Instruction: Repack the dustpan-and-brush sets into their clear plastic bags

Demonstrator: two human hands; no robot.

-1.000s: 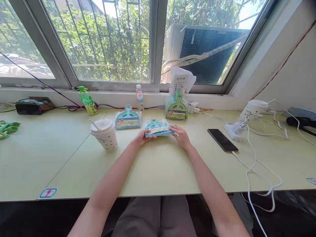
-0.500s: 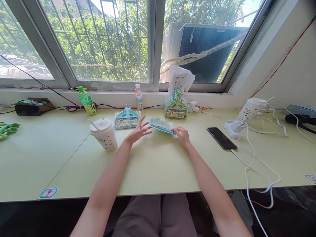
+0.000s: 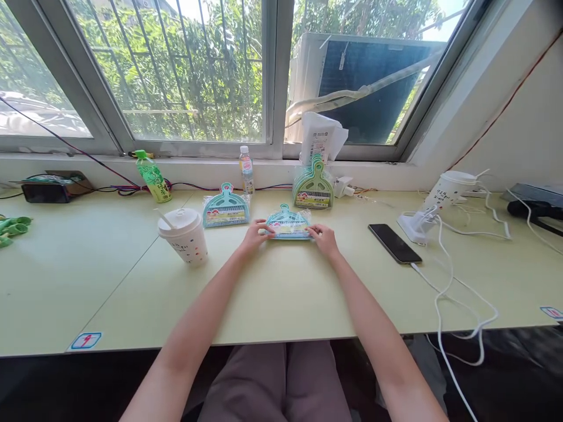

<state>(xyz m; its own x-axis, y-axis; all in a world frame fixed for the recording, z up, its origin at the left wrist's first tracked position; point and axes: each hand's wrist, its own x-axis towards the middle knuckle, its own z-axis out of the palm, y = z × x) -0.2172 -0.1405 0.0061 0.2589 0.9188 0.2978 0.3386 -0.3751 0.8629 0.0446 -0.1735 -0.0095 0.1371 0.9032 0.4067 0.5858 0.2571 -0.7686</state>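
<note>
Between my hands is a small light-blue dustpan-and-brush set [image 3: 288, 225] in clear plastic wrap with a printed label, its handle pointing toward the window. My left hand [image 3: 255, 235] is closed on its left edge, thumb and fingers at the corner. At the opposite corner, my right hand [image 3: 324, 240] pinches the right edge. A similar blue-green wrapped dustpan set [image 3: 226, 208] sits just to the left, farther back. Behind and to the right stands a stack of green dustpan sets [image 3: 314, 184], upright near the window wall.
A white paper cup [image 3: 187, 237] with a straw stands left of my left arm. Along the back are a green tea bottle [image 3: 153, 177] and a clear bottle [image 3: 247, 170]. To the right lie a phone [image 3: 394, 243], a white power strip [image 3: 412, 227] and looping white cables [image 3: 444, 264].
My left hand has gone from spread fingers to gripping the dustpan set's left edge. The set has turned from tilted to square in front of me; my right hand keeps its pinch.
</note>
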